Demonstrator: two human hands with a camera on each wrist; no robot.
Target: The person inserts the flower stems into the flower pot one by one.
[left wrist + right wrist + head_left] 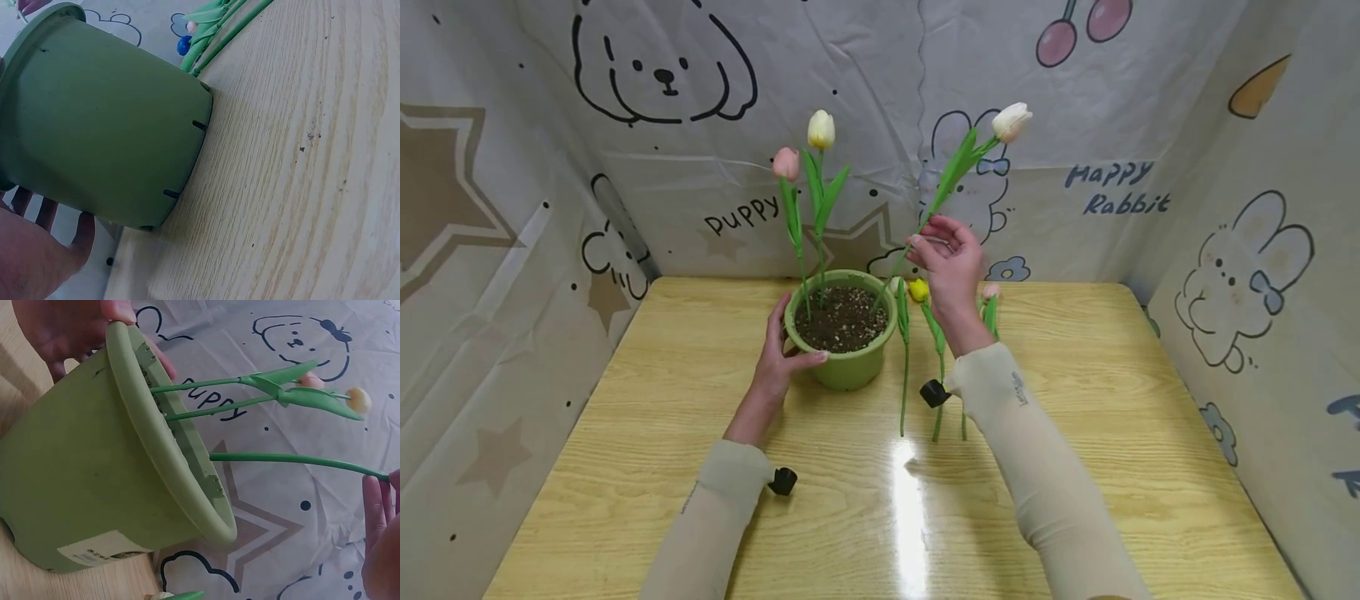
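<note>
My left hand (775, 358) grips the left side of a green flower pot (850, 371), its thumb over the front rim. Dark soil (844, 325) fills the pot. A pink tulip (786, 164) and a cream tulip (822, 131) stand upright in the soil on the left. Between thumb and fingertips, my right hand (953, 262) pinches the stem of a white-pink tulip (1011, 122). That tulip leans right, and its stem's lower end (250, 457) goes down behind the pot's rim at the right side. Whether it is in the soil is hard to tell.
Several tulips lie on the wooden table (1075, 375) right of the pot, including a yellow tulip (919, 290) and a pink tulip (991, 292), partly behind my right arm. A printed cloth (865, 75) hangs along the back and sides. Soil crumbs (302, 149) dot the tabletop.
</note>
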